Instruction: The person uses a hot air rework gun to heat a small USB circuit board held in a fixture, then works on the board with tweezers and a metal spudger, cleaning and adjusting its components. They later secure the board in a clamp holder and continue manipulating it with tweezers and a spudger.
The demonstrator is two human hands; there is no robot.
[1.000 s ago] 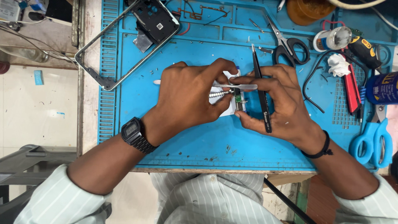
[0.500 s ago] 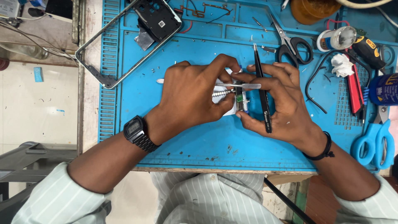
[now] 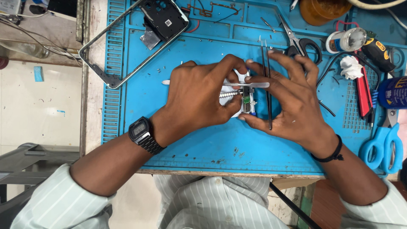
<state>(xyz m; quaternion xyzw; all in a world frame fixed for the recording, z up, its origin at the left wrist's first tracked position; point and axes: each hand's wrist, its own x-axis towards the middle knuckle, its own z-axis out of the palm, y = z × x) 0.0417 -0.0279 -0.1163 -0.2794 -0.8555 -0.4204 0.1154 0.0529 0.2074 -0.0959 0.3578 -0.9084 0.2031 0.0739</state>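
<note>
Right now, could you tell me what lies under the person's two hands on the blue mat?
Between the left hand and right hand shows a small clamp with a green circuit board and black tweezers. The hands cover the rest.

bench (image 3: 95, 106) | blue work mat (image 3: 190, 144) on it | on mat: phone frame (image 3: 111, 80), scissors (image 3: 383, 144), tape roll (image 3: 345, 41)

We see a blue work mat (image 3: 190, 144), a phone frame (image 3: 127, 46), 2 scissors, black (image 3: 299, 42) and blue (image 3: 383, 144), a red cutter (image 3: 363, 95) and a tape roll (image 3: 345, 41).
</note>
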